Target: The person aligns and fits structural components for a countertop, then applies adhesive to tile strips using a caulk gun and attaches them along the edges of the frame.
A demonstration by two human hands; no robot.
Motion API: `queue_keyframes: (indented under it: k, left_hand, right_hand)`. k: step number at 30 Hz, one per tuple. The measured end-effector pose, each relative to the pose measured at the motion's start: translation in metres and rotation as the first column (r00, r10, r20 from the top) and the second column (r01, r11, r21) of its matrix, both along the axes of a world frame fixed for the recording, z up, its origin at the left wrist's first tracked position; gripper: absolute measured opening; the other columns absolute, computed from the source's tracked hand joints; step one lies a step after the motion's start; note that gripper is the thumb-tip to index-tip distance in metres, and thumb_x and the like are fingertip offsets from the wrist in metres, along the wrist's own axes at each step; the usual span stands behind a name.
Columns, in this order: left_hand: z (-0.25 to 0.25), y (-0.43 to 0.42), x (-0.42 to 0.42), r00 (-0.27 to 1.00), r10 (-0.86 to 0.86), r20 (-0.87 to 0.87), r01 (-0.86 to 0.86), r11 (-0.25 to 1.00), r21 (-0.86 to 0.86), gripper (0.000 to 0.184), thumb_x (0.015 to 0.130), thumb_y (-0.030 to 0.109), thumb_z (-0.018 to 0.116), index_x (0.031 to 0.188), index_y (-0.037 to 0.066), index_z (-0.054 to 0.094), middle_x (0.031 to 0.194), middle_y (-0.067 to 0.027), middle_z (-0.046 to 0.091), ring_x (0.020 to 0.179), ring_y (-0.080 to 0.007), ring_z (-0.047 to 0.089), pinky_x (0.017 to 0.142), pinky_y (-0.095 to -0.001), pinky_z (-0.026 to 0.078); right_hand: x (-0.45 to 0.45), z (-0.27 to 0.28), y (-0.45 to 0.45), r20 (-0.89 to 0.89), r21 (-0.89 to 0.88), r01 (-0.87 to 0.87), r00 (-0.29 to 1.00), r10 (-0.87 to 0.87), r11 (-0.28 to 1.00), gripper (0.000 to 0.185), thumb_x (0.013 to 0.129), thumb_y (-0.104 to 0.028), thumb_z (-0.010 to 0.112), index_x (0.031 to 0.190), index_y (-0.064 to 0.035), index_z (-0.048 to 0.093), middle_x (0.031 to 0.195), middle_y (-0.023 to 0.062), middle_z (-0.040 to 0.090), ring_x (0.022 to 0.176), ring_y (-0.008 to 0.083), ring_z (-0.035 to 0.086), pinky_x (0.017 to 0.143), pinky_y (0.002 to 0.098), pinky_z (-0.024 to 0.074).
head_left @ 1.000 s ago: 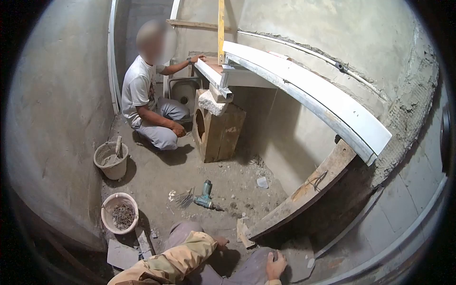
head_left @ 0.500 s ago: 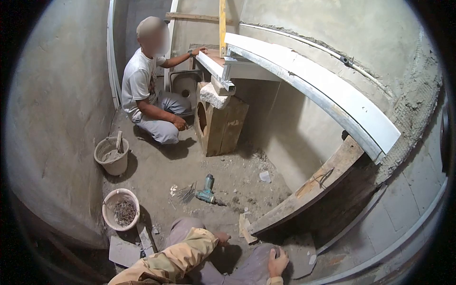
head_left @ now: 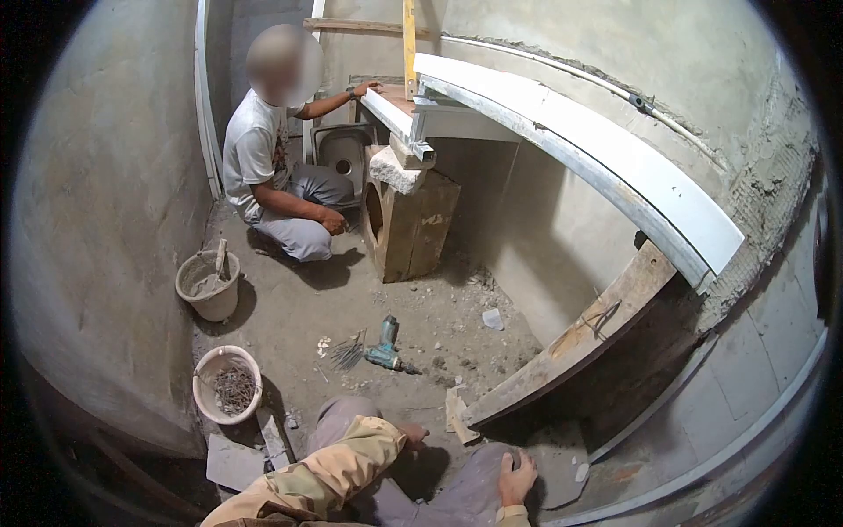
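My left hand (head_left: pixel 414 436) shows just past the end of a tan sleeve, over my left knee; its fingers are too small and shaded to make out. On my other raised knee (head_left: pixel 474 479) rests my right hand (head_left: pixel 516 479), thumb apart from the fingers, holding nothing. Ahead of my hands, a teal drill (head_left: pixel 384 348) lies on the floor beside a small bunch of thin metal rods (head_left: pixel 348 351). A broken piece of wood (head_left: pixel 458 416) lies between my knees and the plank.
A person (head_left: pixel 255 158) squats by a wooden box (head_left: pixel 421 224), one hand on the white-edged counter (head_left: pixel 386 112). Two buckets (head_left: pixel 211 303) (head_left: pixel 206 378) stand left. A long white panel (head_left: pixel 597 140) spans the right above a leaning plank (head_left: pixel 588 338). A sink (head_left: pixel 338 145) stands behind the person.
The view has shifted slightly, so the floor items sit a little higher and further right. Both my hands keep nearly the same pose.
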State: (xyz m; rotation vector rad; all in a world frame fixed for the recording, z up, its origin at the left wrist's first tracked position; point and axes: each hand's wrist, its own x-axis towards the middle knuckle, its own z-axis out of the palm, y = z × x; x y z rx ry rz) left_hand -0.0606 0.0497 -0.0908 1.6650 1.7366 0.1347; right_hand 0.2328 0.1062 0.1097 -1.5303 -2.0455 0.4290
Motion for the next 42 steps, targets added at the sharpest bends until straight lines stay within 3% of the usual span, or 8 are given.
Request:
queue_keyframes:
  k: [3,6,8,17,23,34,37,42]
  left_hand:
    - [0.005,-0.002,0.002,1.000,0.009,-0.025,-0.010,0.999,-0.033,0.053,0.085,0.036,0.067,0.128,0.006,0.060,0.114,-0.0233,0.067,0.109,-0.0419,0.064,0.090,-0.0525,0.052]
    - [-0.036,0.015,0.005,0.997,-0.045,-0.058,0.043,0.999,-0.030,0.054,0.084,0.035,0.068,0.128,0.004,0.059,0.114,-0.0234,0.067,0.109,-0.0422,0.064,0.091,-0.0516,0.052]
    - [-0.004,0.004,0.004,1.000,-0.008,-0.031,0.007,1.000,-0.023,0.054,0.084,0.035,0.068,0.127,0.004,0.059,0.115,-0.0235,0.067,0.109,-0.0424,0.064,0.091,-0.0516,0.052]
    - [0.019,0.003,0.001,0.995,0.084,0.054,-0.075,0.984,-0.159,0.055,0.084,0.036,0.068,0.128,0.004,0.059,0.114,-0.0249,0.067,0.110,-0.0432,0.063,0.093,-0.0524,0.052]
    - [0.000,0.007,0.001,1.000,0.006,-0.013,-0.007,0.993,-0.117,0.055,0.086,0.037,0.067,0.130,0.005,0.058,0.117,-0.0247,0.067,0.112,-0.0429,0.063,0.094,-0.0522,0.051]
    - [0.022,0.003,0.001,1.000,-0.015,-0.013,0.014,0.998,-0.066,0.053,0.087,0.033,0.068,0.130,0.004,0.058,0.119,-0.0241,0.066,0.113,-0.0416,0.062,0.094,-0.0514,0.050]
    - [0.024,0.004,0.001,1.000,0.008,0.009,-0.007,0.989,-0.145,0.052,0.087,0.033,0.068,0.128,0.003,0.059,0.120,-0.0244,0.065,0.113,-0.0419,0.062,0.094,-0.0515,0.050]
    - [0.033,-0.004,0.003,1.000,0.022,0.000,-0.022,0.999,-0.027,0.051,0.086,0.032,0.069,0.126,0.002,0.059,0.118,-0.0243,0.067,0.112,-0.0424,0.063,0.094,-0.0510,0.051]
  right_hand:
    - [0.002,-0.005,0.003,-0.032,-0.006,-0.006,0.999,0.006,1.000,0.047,0.082,-0.029,0.070,0.112,0.0074,0.068,0.108,0.0289,0.066,0.105,0.0464,0.060,0.095,0.0514,0.0471]
    - [0.001,-0.003,0.002,-0.045,0.001,-0.014,0.999,0.014,1.000,0.047,0.082,-0.029,0.070,0.111,0.0072,0.068,0.108,0.0278,0.066,0.105,0.0462,0.060,0.095,0.0520,0.0467]
    - [0.001,-0.004,0.003,-0.010,0.010,-0.031,0.999,0.031,0.999,0.047,0.082,-0.030,0.069,0.112,0.0064,0.068,0.109,0.0271,0.067,0.106,0.0461,0.060,0.096,0.0521,0.0460]
    - [0.001,-0.009,0.003,-0.020,0.028,-0.009,1.000,0.010,1.000,0.049,0.084,-0.033,0.069,0.115,0.0046,0.069,0.111,0.0303,0.066,0.108,0.0471,0.059,0.100,0.0503,0.0447]
    - [0.002,-0.009,0.004,-0.006,0.042,-0.022,1.000,0.023,0.999,0.048,0.083,-0.031,0.070,0.115,0.0054,0.069,0.111,0.0311,0.066,0.107,0.0472,0.060,0.098,0.0503,0.0463]
    - [0.005,-0.013,0.007,-0.011,0.047,-0.051,0.999,0.051,0.998,0.046,0.082,-0.029,0.069,0.114,0.0046,0.068,0.109,0.0271,0.067,0.106,0.0454,0.060,0.096,0.0503,0.0467]
    - [0.005,-0.014,0.007,-0.001,0.046,-0.051,0.999,0.051,0.998,0.046,0.082,-0.029,0.068,0.115,0.0042,0.068,0.110,0.0275,0.067,0.106,0.0458,0.060,0.096,0.0506,0.0467]
    - [0.004,-0.010,0.006,0.005,0.025,-0.037,0.999,0.037,0.999,0.048,0.082,-0.029,0.068,0.116,0.0043,0.068,0.110,0.0282,0.066,0.107,0.0462,0.060,0.096,0.0509,0.0467]
